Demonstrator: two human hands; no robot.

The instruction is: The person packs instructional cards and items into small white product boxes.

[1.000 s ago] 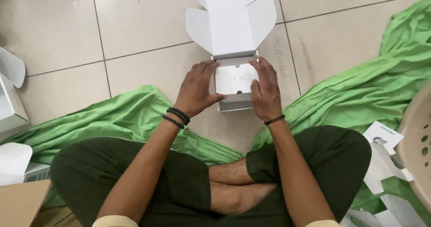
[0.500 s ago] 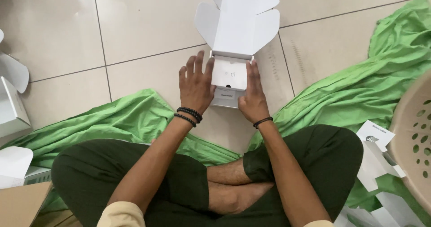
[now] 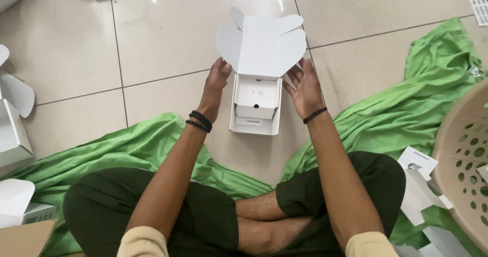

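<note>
A white cardboard box (image 3: 239, 112) lies open on the tiled floor in front of my crossed legs. Its lid (image 3: 260, 43) with rounded side flaps stands up at the far end. A smaller white insert (image 3: 257, 98) sits inside the box. My left hand (image 3: 214, 89) is at the box's left side, fingers up by the lid's left flap. On the other side, my right hand (image 3: 304, 87) hovers with fingers spread near the lid's right flap. Neither hand holds anything.
A green cloth (image 3: 406, 109) is spread under and around my legs. Other white boxes (image 3: 12, 135) lie at the left edge, and flat white packaging (image 3: 419, 186) at the right. A beige perforated basket (image 3: 465, 155) stands at the right. A brown cardboard piece (image 3: 23, 239) sits bottom left.
Both hands have come off the insert they were pressing and moved out to the box's sides. The insert now sits lower in the box and the lid stands open.
</note>
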